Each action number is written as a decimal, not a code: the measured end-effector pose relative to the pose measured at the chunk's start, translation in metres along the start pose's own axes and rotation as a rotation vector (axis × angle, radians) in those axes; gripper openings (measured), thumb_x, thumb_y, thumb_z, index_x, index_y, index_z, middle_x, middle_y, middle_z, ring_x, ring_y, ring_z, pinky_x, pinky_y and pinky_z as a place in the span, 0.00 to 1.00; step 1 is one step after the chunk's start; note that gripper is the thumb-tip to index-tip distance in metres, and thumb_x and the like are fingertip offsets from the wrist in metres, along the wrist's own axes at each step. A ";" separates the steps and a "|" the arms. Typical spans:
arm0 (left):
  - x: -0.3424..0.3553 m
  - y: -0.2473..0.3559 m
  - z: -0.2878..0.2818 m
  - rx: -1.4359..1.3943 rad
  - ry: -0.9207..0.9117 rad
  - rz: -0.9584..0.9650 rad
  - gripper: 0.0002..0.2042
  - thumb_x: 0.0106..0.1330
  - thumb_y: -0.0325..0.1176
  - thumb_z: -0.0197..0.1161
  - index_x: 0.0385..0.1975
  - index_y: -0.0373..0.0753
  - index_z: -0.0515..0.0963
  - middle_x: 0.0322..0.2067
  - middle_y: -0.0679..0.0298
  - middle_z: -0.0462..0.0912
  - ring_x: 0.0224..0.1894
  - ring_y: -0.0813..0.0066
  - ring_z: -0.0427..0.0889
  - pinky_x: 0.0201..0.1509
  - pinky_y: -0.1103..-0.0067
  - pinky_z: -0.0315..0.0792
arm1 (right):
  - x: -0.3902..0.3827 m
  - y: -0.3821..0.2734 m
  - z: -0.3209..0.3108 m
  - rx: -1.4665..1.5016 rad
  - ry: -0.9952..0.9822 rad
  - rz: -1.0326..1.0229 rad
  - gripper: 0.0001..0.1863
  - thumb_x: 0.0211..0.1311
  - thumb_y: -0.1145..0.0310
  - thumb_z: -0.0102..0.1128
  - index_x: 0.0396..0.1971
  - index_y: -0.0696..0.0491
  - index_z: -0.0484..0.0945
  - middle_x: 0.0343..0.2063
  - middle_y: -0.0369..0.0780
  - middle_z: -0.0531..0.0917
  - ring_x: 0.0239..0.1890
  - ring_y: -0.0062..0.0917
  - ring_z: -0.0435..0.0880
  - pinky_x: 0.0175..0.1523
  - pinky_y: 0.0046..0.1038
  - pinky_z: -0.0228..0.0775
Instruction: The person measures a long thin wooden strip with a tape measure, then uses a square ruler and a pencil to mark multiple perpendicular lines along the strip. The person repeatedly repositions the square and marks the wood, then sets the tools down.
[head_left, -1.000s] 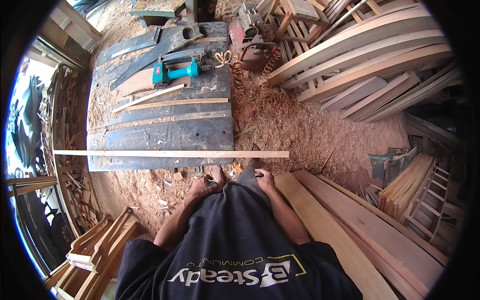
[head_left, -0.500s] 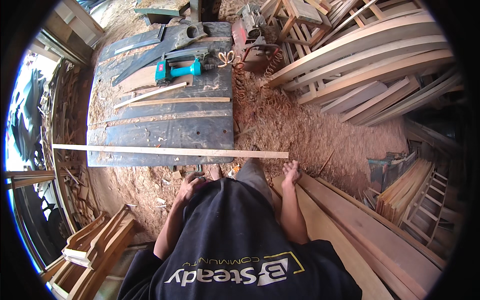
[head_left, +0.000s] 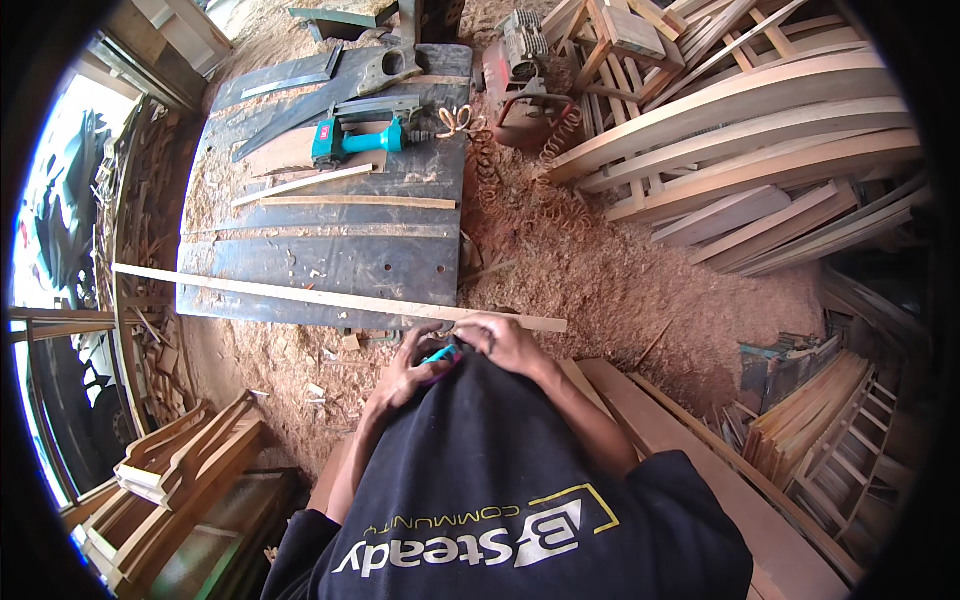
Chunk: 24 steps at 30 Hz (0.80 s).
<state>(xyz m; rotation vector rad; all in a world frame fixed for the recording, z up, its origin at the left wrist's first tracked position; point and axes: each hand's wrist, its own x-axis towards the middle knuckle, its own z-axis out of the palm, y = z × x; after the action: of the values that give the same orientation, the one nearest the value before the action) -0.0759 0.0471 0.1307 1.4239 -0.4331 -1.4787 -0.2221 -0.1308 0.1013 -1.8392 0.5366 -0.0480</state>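
Observation:
My left hand (head_left: 410, 365) grips a small teal-and-purple object (head_left: 440, 356), perhaps a tape measure, at the top of my dark shirt. Beside it, my right hand (head_left: 492, 338) has its fingers curled at a small dark part by the teal object; what exactly they hold is too small to make out. Just beyond my hands, a long pale wooden slat (head_left: 250, 283) lies at a slant across the near edge of the dark worktable (head_left: 320, 250), jutting past both sides. A teal pneumatic nailer (head_left: 360, 143) rests farther back among thin strips and metal tools.
A red compressor (head_left: 515, 115) with coiled hoses stands right of the table on shaving-covered floor (head_left: 690, 290). Timber piles (head_left: 730, 130) fill the upper right; boards (head_left: 680, 450) lie near my right side. Wooden frame pieces (head_left: 180, 460) and scrap stacks are at the left.
My right hand has moved left from beside the slat's end to meet my left hand, which has shifted slightly right with the teal object. The slat appears more slanted, and the view has shifted.

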 end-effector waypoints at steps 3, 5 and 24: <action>0.004 0.006 0.020 -0.028 0.001 -0.058 0.36 0.65 0.40 0.66 0.70 0.36 0.57 0.63 0.45 0.73 0.63 0.58 0.73 0.69 0.67 0.65 | 0.000 -0.006 0.010 -0.039 -0.083 -0.073 0.17 0.69 0.58 0.61 0.41 0.59 0.83 0.36 0.49 0.87 0.43 0.43 0.86 0.50 0.39 0.75; 0.004 0.004 0.029 -0.087 0.069 -0.128 0.36 0.66 0.43 0.67 0.70 0.36 0.58 0.62 0.46 0.73 0.63 0.59 0.74 0.68 0.66 0.66 | -0.002 -0.001 0.003 -0.041 -0.155 -0.001 0.16 0.68 0.59 0.62 0.39 0.59 0.83 0.37 0.49 0.87 0.43 0.43 0.86 0.50 0.39 0.75; -0.004 -0.005 -0.041 0.429 -0.135 -0.182 0.27 0.61 0.46 0.60 0.56 0.34 0.76 0.50 0.54 0.81 0.53 0.63 0.80 0.58 0.70 0.73 | -0.002 0.010 0.059 0.096 -0.063 0.004 0.22 0.65 0.51 0.67 0.29 0.58 0.78 0.27 0.44 0.79 0.32 0.32 0.79 0.39 0.36 0.71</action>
<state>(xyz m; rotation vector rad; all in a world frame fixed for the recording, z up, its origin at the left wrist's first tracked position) -0.0415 0.0673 0.1190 1.7390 -0.7567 -1.7044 -0.2097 -0.0799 0.0723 -1.7401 0.4857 -0.0130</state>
